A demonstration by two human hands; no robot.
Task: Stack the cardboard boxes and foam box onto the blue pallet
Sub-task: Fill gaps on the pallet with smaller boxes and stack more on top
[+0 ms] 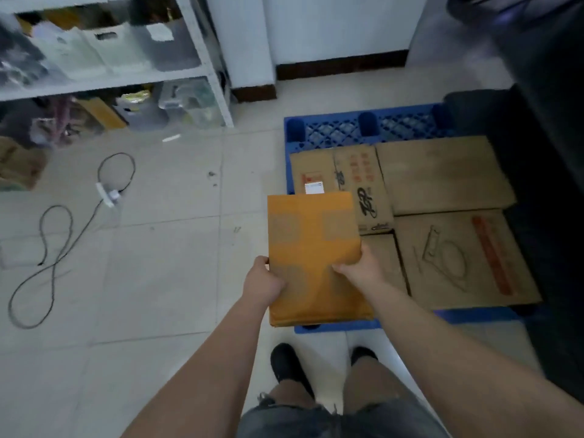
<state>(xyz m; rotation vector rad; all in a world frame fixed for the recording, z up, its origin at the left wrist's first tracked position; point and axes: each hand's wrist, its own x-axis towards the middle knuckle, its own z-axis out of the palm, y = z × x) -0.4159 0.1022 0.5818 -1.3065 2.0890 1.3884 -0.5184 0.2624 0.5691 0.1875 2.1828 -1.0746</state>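
Centrally, both hands grasp one orange cardboard box point(314, 257): left hand point(264, 284) curled round its left edge, right hand point(358, 263) with fingers point(343, 267) curled over the top face near its right edge. It is held above the near-left corner of the blue pallet point(335, 128), where four brown cardboard boxes point(442, 175) lie flat, edges touching; the near-left one is largely hidden. One power strip point(109, 194) lies on the tiled floor point(158, 263)

Landmark: the pallet point(335, 129) on the floor.
On it: flat boxes point(442, 175) side by side.
Over its near left corner: a box point(311, 248), left hand point(264, 282) and right hand point(360, 268) on its sides.
Far left: cable point(57, 235).
Behind-left: shelf point(202, 58).
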